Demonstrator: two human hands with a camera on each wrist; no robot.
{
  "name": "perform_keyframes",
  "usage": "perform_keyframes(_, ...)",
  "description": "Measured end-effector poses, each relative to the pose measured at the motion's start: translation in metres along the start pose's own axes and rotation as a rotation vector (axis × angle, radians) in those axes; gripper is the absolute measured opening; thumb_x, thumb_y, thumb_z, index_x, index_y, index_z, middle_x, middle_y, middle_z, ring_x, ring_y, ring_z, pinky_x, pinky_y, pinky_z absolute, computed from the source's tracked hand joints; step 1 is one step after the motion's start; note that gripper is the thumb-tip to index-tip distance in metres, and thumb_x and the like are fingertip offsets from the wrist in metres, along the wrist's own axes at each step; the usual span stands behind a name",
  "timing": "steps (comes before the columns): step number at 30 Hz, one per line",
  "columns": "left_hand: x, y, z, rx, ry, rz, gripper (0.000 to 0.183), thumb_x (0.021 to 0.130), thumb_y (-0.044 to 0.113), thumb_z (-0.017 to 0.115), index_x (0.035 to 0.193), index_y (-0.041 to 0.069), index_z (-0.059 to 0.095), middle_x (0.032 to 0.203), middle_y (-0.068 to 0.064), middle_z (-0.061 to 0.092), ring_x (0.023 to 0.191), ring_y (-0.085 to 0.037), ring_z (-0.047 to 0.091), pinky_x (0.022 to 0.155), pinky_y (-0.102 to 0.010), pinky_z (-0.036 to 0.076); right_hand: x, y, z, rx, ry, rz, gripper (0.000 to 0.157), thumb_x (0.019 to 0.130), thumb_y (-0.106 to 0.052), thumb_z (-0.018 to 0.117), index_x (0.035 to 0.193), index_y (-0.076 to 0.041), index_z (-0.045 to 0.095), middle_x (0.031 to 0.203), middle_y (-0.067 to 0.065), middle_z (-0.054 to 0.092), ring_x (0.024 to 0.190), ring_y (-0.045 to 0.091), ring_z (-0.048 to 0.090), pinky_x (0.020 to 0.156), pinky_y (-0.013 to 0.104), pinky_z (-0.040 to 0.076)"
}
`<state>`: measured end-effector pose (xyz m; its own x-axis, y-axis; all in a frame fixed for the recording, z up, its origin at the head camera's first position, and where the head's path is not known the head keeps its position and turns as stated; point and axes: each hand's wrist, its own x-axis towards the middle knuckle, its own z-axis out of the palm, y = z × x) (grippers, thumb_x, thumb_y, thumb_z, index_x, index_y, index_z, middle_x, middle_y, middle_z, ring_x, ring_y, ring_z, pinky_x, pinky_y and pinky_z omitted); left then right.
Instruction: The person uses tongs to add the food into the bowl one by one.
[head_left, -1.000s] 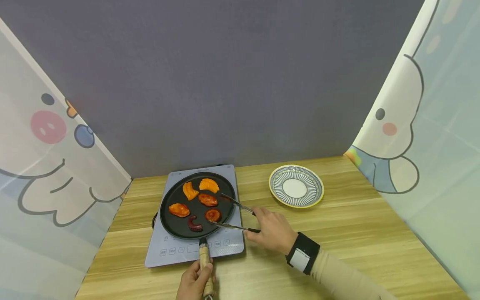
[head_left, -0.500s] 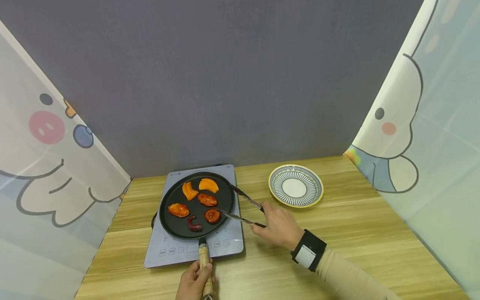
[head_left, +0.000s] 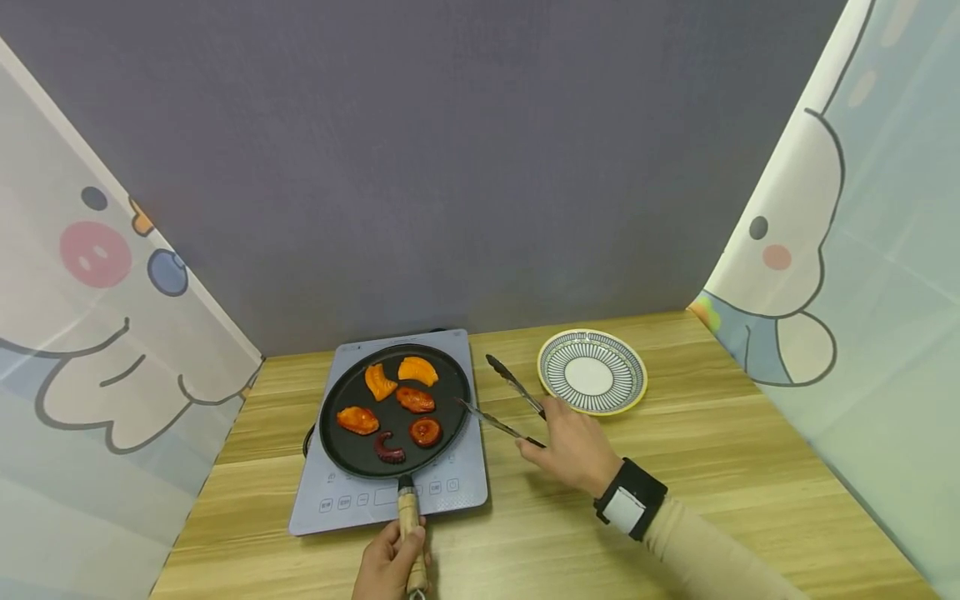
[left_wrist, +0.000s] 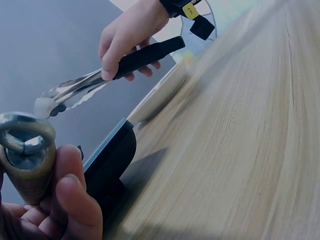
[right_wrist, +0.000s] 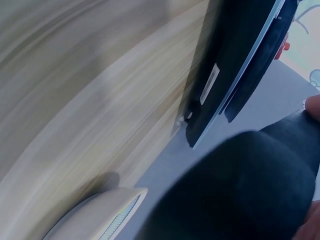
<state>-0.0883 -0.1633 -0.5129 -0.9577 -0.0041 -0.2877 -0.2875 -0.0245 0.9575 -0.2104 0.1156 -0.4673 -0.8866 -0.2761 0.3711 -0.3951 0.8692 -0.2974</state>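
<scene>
My left hand (head_left: 388, 562) grips the wooden handle (head_left: 408, 510) of a round black frying pan (head_left: 341, 393). In the pan lie two orange ridged slices (head_left: 417, 371), two glazed wing-like pieces (head_left: 357, 420), a round reddish-brown piece (head_left: 425, 431) and a dark red curled tentacle (head_left: 388, 450). My right hand (head_left: 573, 446) holds metal tongs (head_left: 497, 422) with black grips, their arms spread and nothing between them. One tip overlaps the pan's right rim; the other is right of the cooktop. In the left wrist view the tongs (left_wrist: 75, 92) appear above the handle's end ring (left_wrist: 27, 140).
Under the pan is a grey induction cooktop (head_left: 315, 508) on the wood-grain table (head_left: 712, 467). A patterned plate (head_left: 551, 392) with a yellow rim stands at the back right, near the right hand. A grey wall (head_left: 480, 167) rises behind, with printed cartoon panels (head_left: 795, 217) on both sides.
The right hand has drawn the tongs rightward, from over the food to the pan's right edge and toward the plate. The left hand, pan and food pieces have stayed in place.
</scene>
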Motion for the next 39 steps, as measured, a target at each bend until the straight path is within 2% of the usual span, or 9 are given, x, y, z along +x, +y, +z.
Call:
perform_keyframes(4, 0.001, -0.001, 0.001, -0.01, -0.007, 0.001, 0.048, 0.09, 0.025, 0.054, 0.118, -0.012, 0.041, 0.067, -0.008, 0.057, 0.05, -0.017, 0.051, 0.045, -0.03, 0.05, -0.002, 0.008, -0.002, -0.013, 0.004, 0.011, 0.068, 0.072, -0.055, 0.061, 0.111, -0.001, 0.049, 0.089, 0.01, 0.059, 0.072, 0.022, 0.055, 0.058, 0.039, 0.05)
perform_keyframes(11, 0.001, 0.0, -0.002, 0.018, 0.003, 0.005, 0.049, 0.09, 0.027, 0.053, 0.119, -0.011, 0.042, 0.066, -0.007, 0.058, 0.052, -0.02, 0.053, 0.046, -0.033, 0.051, -0.007, 0.021, -0.003, -0.025, 0.005, 0.06, 0.061, 0.071, -0.056, 0.062, 0.102, -0.004, 0.05, 0.078, 0.007, 0.057, 0.063, 0.02, 0.052, 0.048, 0.036, 0.046)
perform_keyframes(24, 0.0, 0.0, -0.002, 0.007, -0.007, -0.001, 0.049, 0.091, 0.026, 0.052, 0.12, -0.011, 0.04, 0.066, -0.007, 0.057, 0.05, -0.02, 0.052, 0.046, -0.033, 0.051, -0.016, 0.043, -0.002, -0.06, 0.004, 0.145, 0.06, 0.069, -0.057, 0.063, 0.093, -0.003, 0.049, 0.073, 0.007, 0.052, 0.054, 0.022, 0.049, 0.041, 0.038, 0.042)
perform_keyframes(33, 0.001, 0.001, -0.002, 0.024, -0.006, -0.003, 0.049, 0.091, 0.027, 0.052, 0.12, -0.01, 0.041, 0.066, -0.007, 0.057, 0.05, -0.021, 0.053, 0.046, -0.034, 0.051, -0.02, 0.066, -0.003, -0.055, -0.022, 0.22, 0.063, 0.072, -0.057, 0.063, 0.095, 0.0, 0.049, 0.079, 0.014, 0.056, 0.062, 0.026, 0.053, 0.043, 0.042, 0.045)
perform_keyframes(39, 0.001, 0.0, -0.002, 0.037, 0.003, 0.002, 0.048, 0.09, 0.026, 0.052, 0.119, -0.011, 0.042, 0.066, -0.007, 0.057, 0.049, -0.021, 0.052, 0.046, -0.033, 0.051, -0.023, 0.08, -0.004, -0.058, -0.03, 0.244, 0.064, 0.072, -0.056, 0.063, 0.096, 0.002, 0.049, 0.079, 0.013, 0.057, 0.058, 0.023, 0.051, 0.042, 0.041, 0.044)
